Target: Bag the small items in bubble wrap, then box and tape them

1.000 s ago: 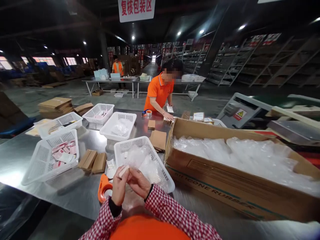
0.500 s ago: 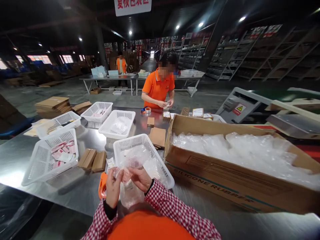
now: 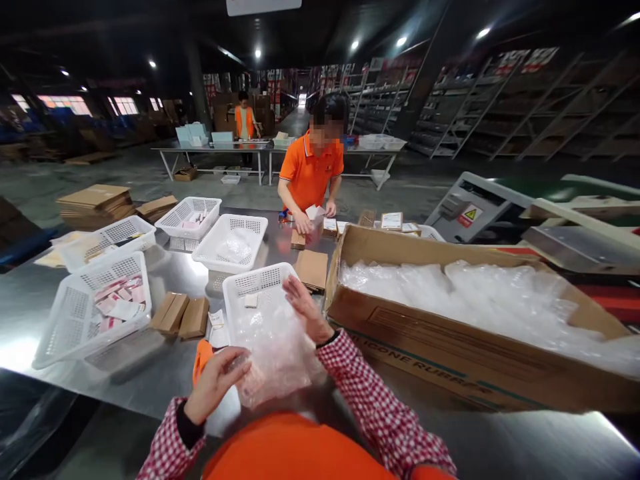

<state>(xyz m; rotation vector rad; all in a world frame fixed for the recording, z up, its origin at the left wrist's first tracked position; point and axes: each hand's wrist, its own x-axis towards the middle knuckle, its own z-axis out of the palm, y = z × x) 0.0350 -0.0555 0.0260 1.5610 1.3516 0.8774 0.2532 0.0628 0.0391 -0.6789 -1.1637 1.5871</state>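
Observation:
A clear sheet of bubble wrap (image 3: pixel 280 367) lies spread over the near end of a white basket (image 3: pixel 255 277). My left hand (image 3: pixel 217 380) is at the sheet's left edge, fingers stretched and slightly bent, holding nothing I can see. Something pinkish shows through the plastic by those fingertips; its kind is unclear. My right hand (image 3: pixel 307 310) is open and raised over the basket's right side, fingers extended. An orange tool (image 3: pixel 201 360), partly covered by my left hand, stands on the table beside a white label (image 3: pixel 217 320).
A long cardboard box (image 3: pixel 410 340) full of clear plastic packaging stands to the right. Two small brown boxes (image 3: pixel 181 315) and a basket of pink packets (image 3: pixel 95 320) are on the left. Across the table, a co-worker in orange (image 3: pixel 311 173) handles a white paper near flat cardboard (image 3: pixel 312 269).
My hands have parted: the right moved up and right, the left down and left. The bubble wrap bunched between them now lies spread out. The co-worker's hands have lowered to the table.

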